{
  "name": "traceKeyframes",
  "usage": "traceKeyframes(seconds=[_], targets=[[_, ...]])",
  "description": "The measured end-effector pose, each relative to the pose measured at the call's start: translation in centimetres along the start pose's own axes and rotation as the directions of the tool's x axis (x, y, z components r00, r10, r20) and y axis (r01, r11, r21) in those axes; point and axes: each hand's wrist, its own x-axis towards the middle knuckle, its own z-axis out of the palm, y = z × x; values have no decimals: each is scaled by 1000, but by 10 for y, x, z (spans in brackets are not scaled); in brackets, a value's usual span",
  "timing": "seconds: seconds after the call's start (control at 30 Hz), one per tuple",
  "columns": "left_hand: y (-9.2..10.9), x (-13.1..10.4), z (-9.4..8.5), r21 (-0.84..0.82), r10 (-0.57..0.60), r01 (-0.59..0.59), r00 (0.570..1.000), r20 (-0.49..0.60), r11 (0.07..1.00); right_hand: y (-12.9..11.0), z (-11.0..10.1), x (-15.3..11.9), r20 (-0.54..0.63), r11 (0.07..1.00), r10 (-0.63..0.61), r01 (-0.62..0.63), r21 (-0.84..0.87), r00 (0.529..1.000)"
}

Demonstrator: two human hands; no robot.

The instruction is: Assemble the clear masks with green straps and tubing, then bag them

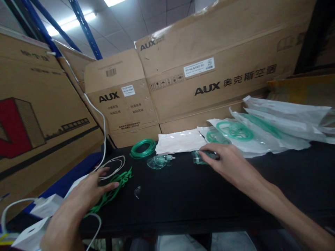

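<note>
My left hand [90, 190] hovers over or rests against a tangle of green straps [123, 177] at the left of the black table, thumb and fingers apart; whether it touches them I cannot tell. My right hand [222, 157] is closed, fingertips on a clear, green-tinted plastic piece [196, 157] whose far part is hidden by the hand. Between the hands lies a clear oxygen mask [158, 161] with a white connector. Behind it sits a coil of green tubing [143, 148]. A small clear bent plastic piece [137, 191] lies nearer the front.
A white packet [180, 141] lies at the back. Clear-and-white pouches holding green tubing [235, 130] spread along the right rear. Cardboard boxes [209, 73] wall in the back and left. White adapters [48, 205] and a white cable [104, 136] occupy the left side.
</note>
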Motion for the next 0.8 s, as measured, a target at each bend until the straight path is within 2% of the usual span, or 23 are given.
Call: traceKeyframes(seconds=[0.03, 0.1, 0.2, 0.27, 0.37, 0.47, 0.6, 0.67, 0.73, 0.8], targets=[[7, 0, 3, 21, 24, -25, 999, 26, 999, -2, 0, 0, 11, 1000, 23, -23, 18, 1000], [36, -4, 8, 6, 125, -125, 991, 39, 992, -6, 1, 0, 44, 994, 71, -74, 75, 996], [98, -17, 14, -208, 311, -298, 950, 33, 931, -13, 4, 0, 137, 963, 110, -140, 231, 984], [136, -28, 20, -377, 386, -340, 921, 53, 861, -17, 6, -1, 210, 921, 115, -183, 343, 971], [170, -39, 33, -499, 459, -370, 886, 64, 784, -21, 9, -1, 290, 840, 102, -238, 488, 952], [175, -37, 46, -518, 471, -377, 880, 56, 768, -21, 12, -1, 319, 745, 69, -262, 614, 945], [165, -26, 56, -494, 476, -376, 875, 90, 784, -19, 17, -1, 346, 627, 43, -295, 721, 937], [162, -23, 59, -505, 450, -345, 887, 100, 791, -18, 19, -1, 365, 560, 28, -317, 765, 931], [162, -23, 60, -538, 425, -320, 902, 79, 780, -19, 20, -1, 395, 504, 37, -359, 785, 918], [164, -24, 61, -561, 442, -356, 897, 21, 748, -20, 18, -1, 450, 456, 92, -440, 774, 888]])
